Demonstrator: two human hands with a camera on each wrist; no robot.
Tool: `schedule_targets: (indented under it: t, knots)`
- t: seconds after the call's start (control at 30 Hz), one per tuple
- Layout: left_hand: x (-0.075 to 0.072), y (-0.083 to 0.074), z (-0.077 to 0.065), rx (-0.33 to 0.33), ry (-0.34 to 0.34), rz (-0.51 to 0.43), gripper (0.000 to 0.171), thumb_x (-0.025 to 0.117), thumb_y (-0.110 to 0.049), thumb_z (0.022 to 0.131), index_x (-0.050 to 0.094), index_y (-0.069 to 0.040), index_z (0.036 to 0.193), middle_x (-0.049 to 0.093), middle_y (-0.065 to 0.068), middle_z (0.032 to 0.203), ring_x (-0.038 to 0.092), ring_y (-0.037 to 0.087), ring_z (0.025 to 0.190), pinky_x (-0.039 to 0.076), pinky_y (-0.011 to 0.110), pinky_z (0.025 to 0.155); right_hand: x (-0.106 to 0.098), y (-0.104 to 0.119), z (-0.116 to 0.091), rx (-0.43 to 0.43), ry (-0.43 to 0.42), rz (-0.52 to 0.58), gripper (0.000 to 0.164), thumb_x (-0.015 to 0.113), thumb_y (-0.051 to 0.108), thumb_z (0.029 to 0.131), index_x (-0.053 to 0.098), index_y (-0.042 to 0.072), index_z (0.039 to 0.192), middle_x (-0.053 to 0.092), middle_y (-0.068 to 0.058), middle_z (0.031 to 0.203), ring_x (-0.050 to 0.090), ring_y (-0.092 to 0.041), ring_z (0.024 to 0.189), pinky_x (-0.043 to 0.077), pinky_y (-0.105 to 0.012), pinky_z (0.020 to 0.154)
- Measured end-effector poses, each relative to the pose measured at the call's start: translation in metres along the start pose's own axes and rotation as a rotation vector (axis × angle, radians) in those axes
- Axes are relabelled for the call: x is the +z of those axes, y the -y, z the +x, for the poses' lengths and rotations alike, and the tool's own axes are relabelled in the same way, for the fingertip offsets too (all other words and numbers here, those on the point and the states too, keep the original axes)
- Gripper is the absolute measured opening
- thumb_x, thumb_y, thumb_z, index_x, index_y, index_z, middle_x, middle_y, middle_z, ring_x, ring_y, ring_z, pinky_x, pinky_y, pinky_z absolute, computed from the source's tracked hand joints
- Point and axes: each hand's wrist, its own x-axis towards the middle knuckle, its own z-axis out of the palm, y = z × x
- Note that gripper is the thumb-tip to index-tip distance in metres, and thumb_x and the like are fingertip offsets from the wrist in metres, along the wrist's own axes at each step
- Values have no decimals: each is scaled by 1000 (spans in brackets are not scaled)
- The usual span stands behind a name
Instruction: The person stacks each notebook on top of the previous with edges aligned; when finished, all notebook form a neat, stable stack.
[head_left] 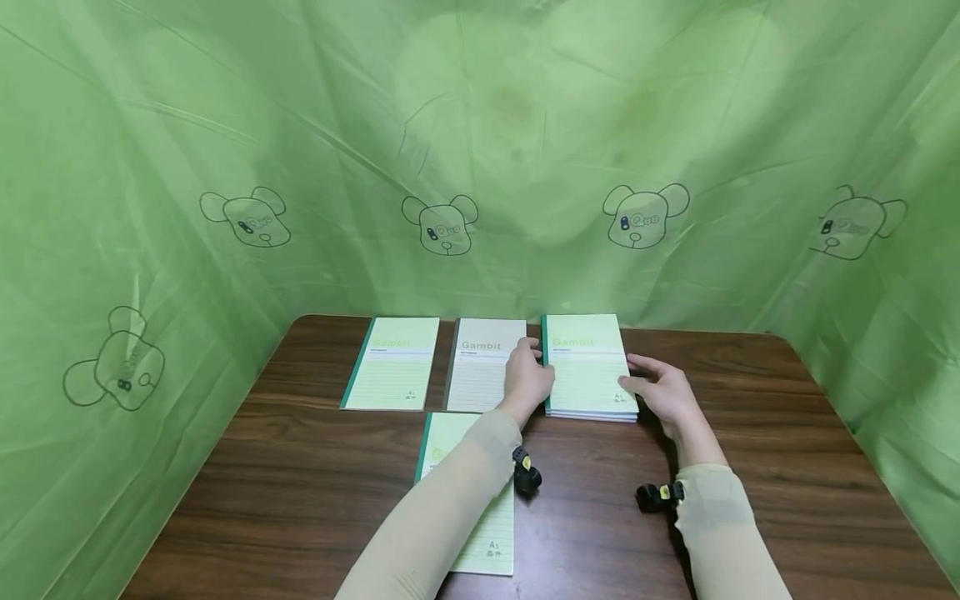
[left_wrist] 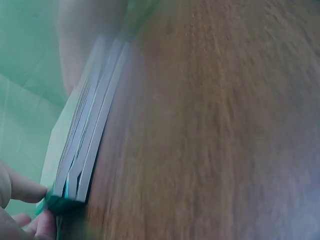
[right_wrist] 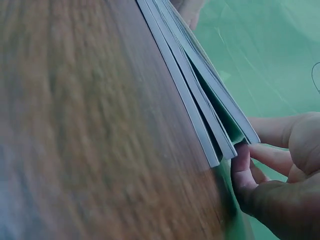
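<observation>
A stack of notebooks stands at the back right of the table, topped by a green Gambit notebook [head_left: 587,367]. At its left side my left hand [head_left: 527,375] pinches the dark green spine [left_wrist: 62,204] near the front corner. My right hand [head_left: 660,392] holds the opposite edge, its fingertips right at the top notebook. In the right wrist view, one fingertip [right_wrist: 242,157] sits below the top notebook's corner, and a gap shows between it and the notebooks beneath. Left of the stack lies a grey Gambit notebook [head_left: 480,375], partly overlapped by my left hand.
Another green notebook [head_left: 393,362] lies at the back left of the brown wooden table [head_left: 300,467]. A further green notebook [head_left: 487,533] lies nearer me, partly hidden by my left sleeve. Green curtain [head_left: 480,125] surrounds the table's back and sides.
</observation>
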Motion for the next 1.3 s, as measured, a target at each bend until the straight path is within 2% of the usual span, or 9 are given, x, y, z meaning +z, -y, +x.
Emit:
schedule_targets:
  t: [0.2,0.43,0.5,0.7,0.8,1.13,1.3]
  knots:
    - [-8,1,-3,22,48,-27,47,68,0,96,64,-3,142,72,9,127,73,22,101,60,37,89,-2,-1,-1,3,3,-23,64,73,17,106,49,-2,162,53,-27,158,56,-36,139,48,-15,91]
    - [-16,-1,-10,22,92,-29,49,65,2,97,64,-6,145,69,10,137,71,23,111,60,38,91,-2,-3,1,-12,19,-57,62,70,13,108,47,1,164,53,-27,159,57,-39,139,52,-31,101]
    - [-17,-2,-11,27,98,-23,48,65,2,99,64,-6,146,69,11,139,71,24,113,60,39,92,-1,-3,0,-11,20,-64,61,69,11,108,47,1,164,53,-28,159,58,-40,139,53,-32,101]
    - [-15,-2,-13,56,94,15,44,64,1,101,64,-4,146,70,13,139,71,24,113,60,39,92,1,-5,1,-21,10,-71,60,68,8,108,48,0,163,54,-29,157,59,-41,138,52,-18,91]
    - [-13,-2,-13,64,94,18,44,64,2,102,64,-5,145,70,13,140,71,24,113,60,39,92,2,-7,3,-21,-2,-67,59,68,7,108,48,0,162,54,-29,156,59,-40,136,52,-16,87]
    - [-15,-1,-12,72,123,19,42,62,0,104,64,-7,145,68,13,145,70,25,116,60,40,93,2,-1,-1,-2,23,-82,59,65,10,110,45,2,165,50,-28,160,55,-40,137,54,-26,92]
    - [-18,0,-13,63,122,-19,40,65,-5,102,66,-9,142,68,10,145,70,23,115,59,40,94,2,5,-5,6,34,-77,61,64,10,110,42,-1,166,47,-29,162,54,-43,139,53,-40,103]
